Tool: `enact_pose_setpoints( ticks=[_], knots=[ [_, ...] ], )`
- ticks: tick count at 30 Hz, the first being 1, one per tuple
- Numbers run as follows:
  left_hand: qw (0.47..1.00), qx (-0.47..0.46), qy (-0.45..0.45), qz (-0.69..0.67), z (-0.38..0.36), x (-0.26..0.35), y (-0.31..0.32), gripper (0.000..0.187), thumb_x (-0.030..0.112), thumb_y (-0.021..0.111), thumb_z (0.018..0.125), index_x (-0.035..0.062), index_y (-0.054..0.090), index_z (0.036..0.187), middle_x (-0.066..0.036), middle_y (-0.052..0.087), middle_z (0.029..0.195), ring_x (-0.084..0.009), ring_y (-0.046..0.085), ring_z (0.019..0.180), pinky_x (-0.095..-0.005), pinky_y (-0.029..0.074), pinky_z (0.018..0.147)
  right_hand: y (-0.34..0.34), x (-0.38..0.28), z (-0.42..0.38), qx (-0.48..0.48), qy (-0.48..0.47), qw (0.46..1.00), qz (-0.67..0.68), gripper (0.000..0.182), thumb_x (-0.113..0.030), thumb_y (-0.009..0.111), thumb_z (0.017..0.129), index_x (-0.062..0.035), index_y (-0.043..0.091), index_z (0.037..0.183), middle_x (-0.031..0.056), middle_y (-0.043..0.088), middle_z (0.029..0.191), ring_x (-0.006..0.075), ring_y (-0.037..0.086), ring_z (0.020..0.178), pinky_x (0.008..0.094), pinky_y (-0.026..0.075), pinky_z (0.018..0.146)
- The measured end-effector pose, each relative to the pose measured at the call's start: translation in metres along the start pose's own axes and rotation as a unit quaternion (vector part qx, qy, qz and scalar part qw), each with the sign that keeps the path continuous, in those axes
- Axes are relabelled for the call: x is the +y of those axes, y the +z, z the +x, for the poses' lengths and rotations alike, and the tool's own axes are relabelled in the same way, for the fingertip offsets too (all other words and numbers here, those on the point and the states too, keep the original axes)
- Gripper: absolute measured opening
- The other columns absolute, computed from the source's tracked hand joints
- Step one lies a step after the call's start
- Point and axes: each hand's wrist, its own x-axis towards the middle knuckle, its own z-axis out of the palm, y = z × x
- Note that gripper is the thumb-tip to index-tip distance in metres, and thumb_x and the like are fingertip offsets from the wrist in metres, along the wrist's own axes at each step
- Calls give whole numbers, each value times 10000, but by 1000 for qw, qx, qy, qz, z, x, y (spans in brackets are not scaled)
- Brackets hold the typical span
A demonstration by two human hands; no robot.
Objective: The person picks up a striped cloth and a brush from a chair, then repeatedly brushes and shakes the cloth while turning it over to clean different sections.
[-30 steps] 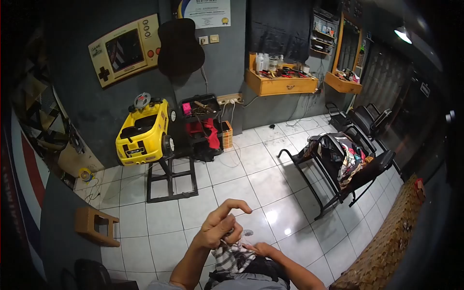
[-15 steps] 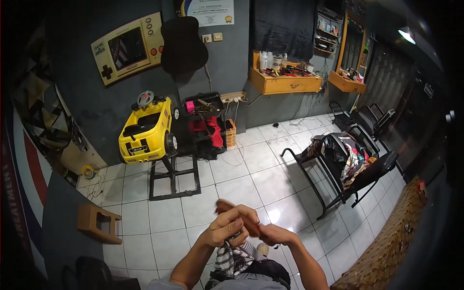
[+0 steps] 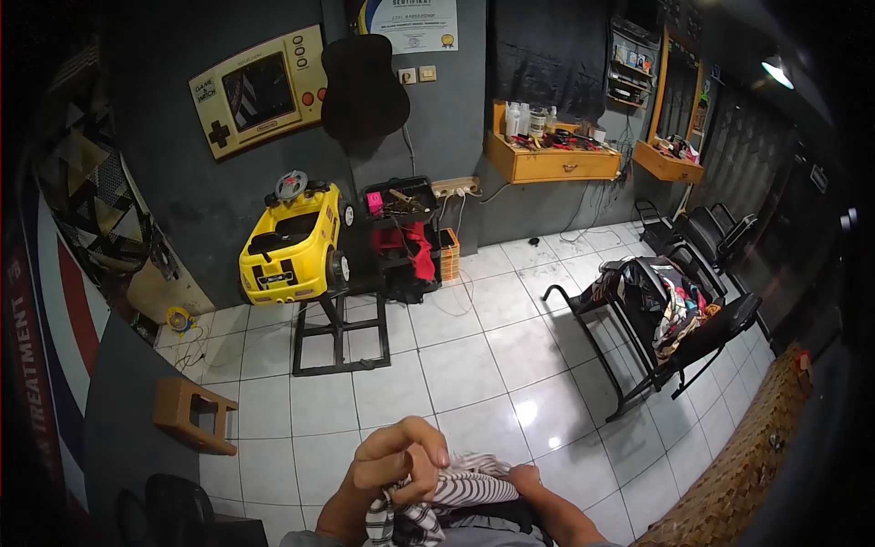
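Left fingers [image 3: 394,439] curled round striped cloth [image 3: 474,489]; right fingers [image 3: 525,475] lower now, grip unclear

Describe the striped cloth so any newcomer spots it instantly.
From the white tiled floor, look down to the left hand and right hand at the bottom. The striped cloth lies bunched between them. Its narrow dark lines on white set it apart from the checked fabric below the left hand.
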Motion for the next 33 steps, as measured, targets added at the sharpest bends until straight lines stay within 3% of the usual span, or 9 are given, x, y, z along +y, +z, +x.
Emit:
enact_pose_setpoints(
  ticks=[5, 8, 10, 13, 16, 19, 22, 26, 33],
  knots=[
    [994, 57, -2, 92, 9, -7, -1, 246, 48, 281, 896, -111, 412, 1030, -5, 404, 514, -32, 323, 406, -169, 331, 479, -92, -7, 4, -50, -9, 989, 139, 645, -555, 327, 862, 16, 625, 837, 180, 630, 828, 276, 626, 755, 350, 475, 615],
    [922, 134, -55, 358, 24, -13, -10, 267, 205, 298, 966, -29, 424, 996, -6, 371, 493, -53, 332, 426, -234, 291, 423, -182, -39, -66, 7, -88, 945, 315, 581, -496, 336, 895, 23, 573, 788, 119, 591, 742, 206, 563, 665, 331, 441, 577],
    [894, 119, -8, 431, 30, -22, -22, 257, 201, 285, 968, -20, 413, 995, -13, 362, 496, -57, 278, 409, -233, 265, 412, -200, -57, -98, 68, -201, 793, 571, 485, -421, 370, 914, 16, 533, 780, 49, 540, 708, 156, 492, 630, 320, 414, 556],
    [899, 128, 40, 418, 33, -27, -30, 235, 187, 281, 969, -5, 414, 997, -8, 356, 512, -52, 288, 427, -229, 281, 422, -125, -74, -81, 189, -337, 733, 560, 391, -313, 321, 946, -21, 483, 744, 45, 441, 586, 145, 402, 537, 297, 392, 518],
    [905, 178, 110, 371, 36, -21, -30, 223, 189, 272, 971, 12, 406, 989, 2, 333, 526, -50, 281, 439, -232, 295, 425, -106, -85, -85, 210, -327, 820, 420, 450, -372, 328, 934, -8, 525, 758, 110, 536, 638, 224, 504, 558, 354, 420, 547],
    [890, 232, 165, 356, 40, -15, -28, 219, 249, 257, 976, 65, 375, 952, 21, 238, 489, -63, 198, 385, -239, 237, 374, -30, -46, -41, -39, -120, 977, 174, 564, -495, 289, 900, -33, 612, 919, 178, 621, 886, 318, 602, 845, 407, 464, 682],
    [874, 236, 237, 351, 36, -6, -18, 212, 272, 284, 970, 71, 341, 1005, 19, 246, 514, -68, 226, 401, -244, 260, 396, 29, 6, -28, -119, 32, 991, 52, 589, -504, 264, 891, -48, 608, 1034, 187, 610, 1004, 339, 590, 938, 419, 470, 763],
    [818, 158, 284, 475, 29, -3, -23, 253, 234, 406, 933, 35, 317, 1063, -35, 374, 615, -103, 339, 514, -276, 344, 501, -6, 9, -32, -32, -10, 986, 161, 534, -440, 300, 904, -2, 606, 920, 176, 620, 931, 345, 613, 804, 411, 474, 661],
    [799, 26, 181, 573, 30, -20, -40, 642, -69, 502, 576, 98, 246, 1140, -150, 408, 862, -199, 404, 763, -312, 345, 698, -178, -76, -109, 22, -191, 750, 632, 382, -323, 390, 899, 13, 544, 995, 166, 592, 854, 303, 581, 681, 378, 464, 625]
  ],
)
